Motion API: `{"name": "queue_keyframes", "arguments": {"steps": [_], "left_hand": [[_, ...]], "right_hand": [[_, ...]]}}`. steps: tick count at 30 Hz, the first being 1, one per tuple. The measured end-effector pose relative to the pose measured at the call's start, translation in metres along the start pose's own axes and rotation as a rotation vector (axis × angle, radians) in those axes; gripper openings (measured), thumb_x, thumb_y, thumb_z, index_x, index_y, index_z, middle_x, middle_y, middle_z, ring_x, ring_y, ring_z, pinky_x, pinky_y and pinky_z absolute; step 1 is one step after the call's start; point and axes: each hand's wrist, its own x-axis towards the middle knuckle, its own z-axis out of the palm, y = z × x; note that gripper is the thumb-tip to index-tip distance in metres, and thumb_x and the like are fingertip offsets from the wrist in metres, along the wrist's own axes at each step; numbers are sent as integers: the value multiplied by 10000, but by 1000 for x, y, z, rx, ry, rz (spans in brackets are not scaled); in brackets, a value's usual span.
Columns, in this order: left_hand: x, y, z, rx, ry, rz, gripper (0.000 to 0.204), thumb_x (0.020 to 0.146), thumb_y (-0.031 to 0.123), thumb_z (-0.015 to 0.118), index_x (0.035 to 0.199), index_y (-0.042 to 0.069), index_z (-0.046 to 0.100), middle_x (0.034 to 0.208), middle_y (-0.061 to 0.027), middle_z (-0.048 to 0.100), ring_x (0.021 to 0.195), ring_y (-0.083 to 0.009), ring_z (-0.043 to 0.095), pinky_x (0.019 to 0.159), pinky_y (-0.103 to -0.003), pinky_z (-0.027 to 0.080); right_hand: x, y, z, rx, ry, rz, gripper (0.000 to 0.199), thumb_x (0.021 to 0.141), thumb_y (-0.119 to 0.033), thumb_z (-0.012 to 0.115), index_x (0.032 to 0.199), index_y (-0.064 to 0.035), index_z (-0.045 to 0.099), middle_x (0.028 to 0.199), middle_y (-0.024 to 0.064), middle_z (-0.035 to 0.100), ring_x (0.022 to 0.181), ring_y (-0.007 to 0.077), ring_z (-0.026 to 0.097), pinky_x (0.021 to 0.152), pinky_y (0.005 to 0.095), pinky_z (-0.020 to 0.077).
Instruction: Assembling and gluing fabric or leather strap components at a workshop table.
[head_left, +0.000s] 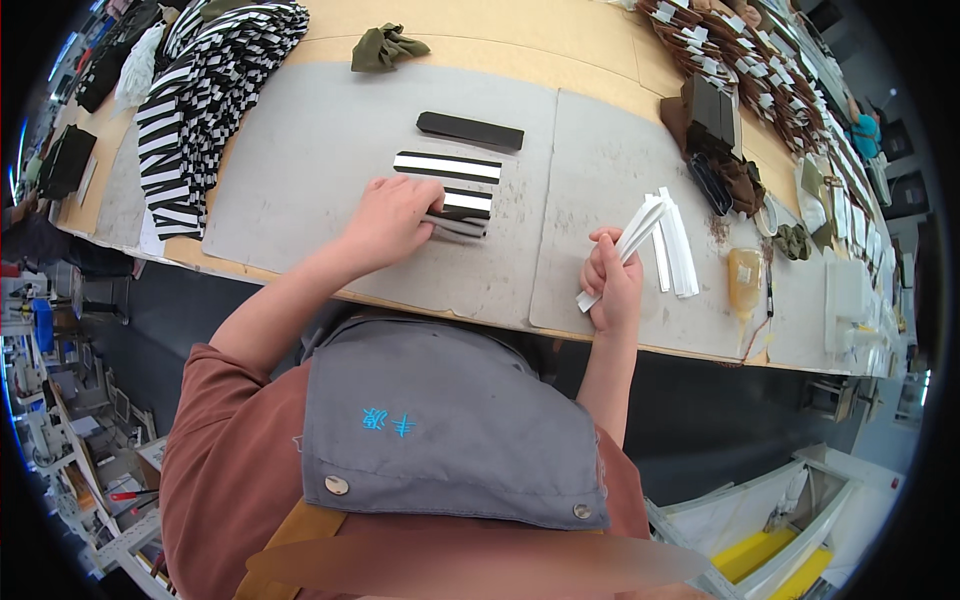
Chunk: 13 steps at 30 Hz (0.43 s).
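At the middle of the table, my left hand (400, 215) is closed on the left end of a black strip (462, 230), whose upturned face looks grey. Just above it lies a black strip with a white band (468, 203), partly hidden by my fingers. Farther off are another black strip with a white band (450, 167) and an all-black strip (470, 131). To the right, my right hand (612, 285) grips a small bundle of white strips (635, 228). Beside it, more white strips (677, 250) lie on the table.
A heap of black-and-white strips (195, 120) fills the left side. An olive cloth (385, 48) lies at the back. On the right are a bottle of amber liquid (744, 280), a dark box (708, 115) and bundled brown strips (730, 50). The table's front edge (450, 312) runs before me.
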Motion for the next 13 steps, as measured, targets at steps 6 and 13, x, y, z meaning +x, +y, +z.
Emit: {"name": "queue_keyframes", "arguments": {"steps": [6, 13], "left_hand": [[21, -21, -1, 54, 52, -64, 247, 857, 114, 682, 1087, 106, 594, 1043, -84, 626, 1113, -288, 581, 990, -448, 413], [16, -21, -25, 65, -17, -76, 254, 818, 124, 687, 1060, 98, 614, 1143, -124, 620, 1184, -312, 558, 998, -468, 425]], "right_hand": [[2, -2, 5, -9, 17, 6, 133, 1052, -169, 602, 1070, -37, 604, 650, -75, 356, 492, 24, 281, 442, 225, 262], [8, 2, 2, -87, 55, 42, 215, 996, -228, 698, 1071, -52, 600, 632, -77, 364, 467, 9, 323, 426, 200, 280]]}}
